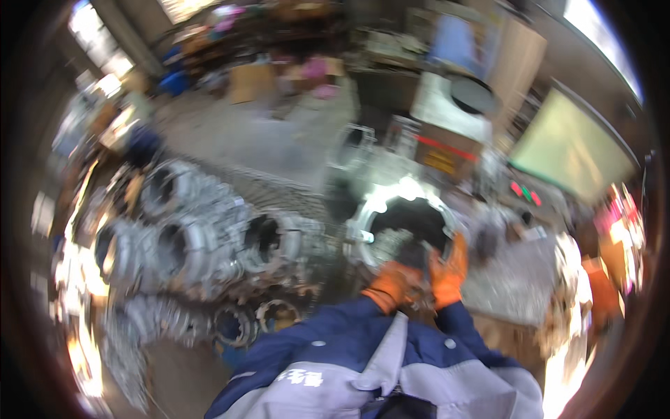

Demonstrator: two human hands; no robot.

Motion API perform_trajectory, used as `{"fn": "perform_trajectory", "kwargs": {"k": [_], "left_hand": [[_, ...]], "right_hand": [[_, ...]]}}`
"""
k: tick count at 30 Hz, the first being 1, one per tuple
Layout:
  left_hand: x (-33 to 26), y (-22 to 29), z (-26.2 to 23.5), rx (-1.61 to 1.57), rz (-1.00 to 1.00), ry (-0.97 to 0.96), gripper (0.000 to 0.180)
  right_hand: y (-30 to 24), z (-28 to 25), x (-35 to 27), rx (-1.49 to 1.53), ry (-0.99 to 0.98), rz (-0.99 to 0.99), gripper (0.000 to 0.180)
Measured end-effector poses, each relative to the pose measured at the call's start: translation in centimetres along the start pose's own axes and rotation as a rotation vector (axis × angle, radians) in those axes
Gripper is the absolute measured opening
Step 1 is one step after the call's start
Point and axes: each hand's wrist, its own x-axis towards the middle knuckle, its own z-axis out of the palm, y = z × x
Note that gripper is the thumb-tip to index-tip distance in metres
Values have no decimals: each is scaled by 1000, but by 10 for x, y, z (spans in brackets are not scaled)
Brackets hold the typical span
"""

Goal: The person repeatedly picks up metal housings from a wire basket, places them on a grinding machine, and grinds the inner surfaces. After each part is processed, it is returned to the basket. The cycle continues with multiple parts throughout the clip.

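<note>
Both my hands wear orange gloves and are smeared by motion. In front of me stands a round metal ring-shaped housing (364,227), brightly lit along its far rim, with a dark opening. My left hand (391,283) is at the near edge of this housing, its fingers curled in; a small dark shape beside the fingertips is too blurred to name. My right hand (450,271) lies against the near right rim of the housing, thumb and fingers stretched out and apart.
Many grey metal ring housings (174,248) crowd the left side, piled close together. Beyond the lit housing are a brown carton (447,150) and a white surface with a round black disc (472,95). To the right, clear plastic wrapping (513,279) lies beneath a pale panel (572,143).
</note>
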Motion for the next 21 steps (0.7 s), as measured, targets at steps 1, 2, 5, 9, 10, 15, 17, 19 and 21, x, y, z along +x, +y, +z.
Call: {"fn": "perform_trajectory", "kwargs": {"k": [1,2,5,9,10,15,17,19,21], "left_hand": [[-1,2,5,-43,26,119,48],[2,-1,5,10,12,33,43],[-3,-2,12,-25,4,282,20],[4,0,9,46,-80,100,27],[7,1,6,70,-76,76,39],[2,7,-6,28,-86,63,44],[-6,8,-10,8,-67,97,43],[-13,8,-10,-8,-87,142,42],[-20,7,-2,-28,-15,299,42]], "right_hand": [[2,0,0,-47,-48,7,64],[1,4,-1,-12,-74,52,64],[10,11,-1,4,-65,-42,59],[27,22,-2,64,-2,-103,58],[32,25,-2,65,11,-117,58],[50,32,1,36,26,-153,56],[45,29,2,43,39,-190,56],[37,20,3,92,-17,-108,58],[31,6,5,129,-96,-65,58]]}}
